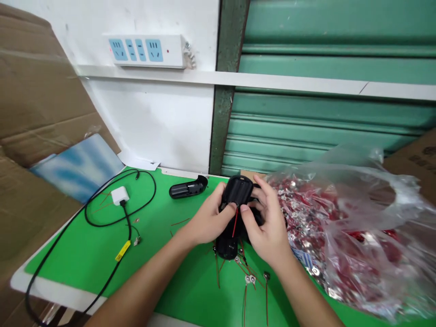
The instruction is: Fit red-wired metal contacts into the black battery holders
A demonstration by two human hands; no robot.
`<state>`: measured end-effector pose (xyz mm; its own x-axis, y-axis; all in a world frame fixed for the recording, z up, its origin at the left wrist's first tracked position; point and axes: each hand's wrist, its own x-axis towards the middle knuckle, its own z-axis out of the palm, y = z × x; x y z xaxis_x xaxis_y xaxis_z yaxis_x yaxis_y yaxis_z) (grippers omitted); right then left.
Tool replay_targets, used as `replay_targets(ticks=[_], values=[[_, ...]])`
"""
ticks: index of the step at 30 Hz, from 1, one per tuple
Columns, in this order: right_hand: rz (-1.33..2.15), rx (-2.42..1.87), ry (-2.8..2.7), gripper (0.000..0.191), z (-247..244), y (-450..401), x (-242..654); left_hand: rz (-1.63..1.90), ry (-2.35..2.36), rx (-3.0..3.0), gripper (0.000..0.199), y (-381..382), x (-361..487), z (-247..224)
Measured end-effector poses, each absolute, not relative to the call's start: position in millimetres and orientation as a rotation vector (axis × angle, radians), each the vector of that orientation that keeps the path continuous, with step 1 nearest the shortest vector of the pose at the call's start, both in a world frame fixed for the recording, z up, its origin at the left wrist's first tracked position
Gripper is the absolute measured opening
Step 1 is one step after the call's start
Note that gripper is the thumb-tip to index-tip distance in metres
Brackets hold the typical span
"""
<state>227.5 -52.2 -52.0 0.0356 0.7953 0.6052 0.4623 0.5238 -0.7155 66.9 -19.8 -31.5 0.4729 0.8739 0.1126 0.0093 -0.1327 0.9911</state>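
Black plastic casing (242, 188) in a two-handed grip, low over the middle of the green worktop (190, 290); contact underneath, cannot tell. Left hand (211, 219) closed round the left side, thumb on the face by a thin red wire (235, 222). Right hand (270, 225) curled round the other side, thumb at the edge, fingers partly hidden behind. Probably light, stiff, a bit slippery. Best held by the side walls, thumbs off the wire: likely fragile at its ends. Just below, loose metal tabs with thin leads (250, 279), easy to snag. Left, another black plastic part (187, 188), then black cable (129, 231) with white adapter (120, 195). Right, clear bag of red and metal bits (368, 222), close beside the right forearm.
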Motion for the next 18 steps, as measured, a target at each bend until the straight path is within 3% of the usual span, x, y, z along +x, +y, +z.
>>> replay_targets(ticks=[18], values=[[0.554,-1.098,-1.589,0.055,-50.1,-54.5,226.3,0.933,0.822,1.600,0.020,-19.3,69.4,-39.2]])
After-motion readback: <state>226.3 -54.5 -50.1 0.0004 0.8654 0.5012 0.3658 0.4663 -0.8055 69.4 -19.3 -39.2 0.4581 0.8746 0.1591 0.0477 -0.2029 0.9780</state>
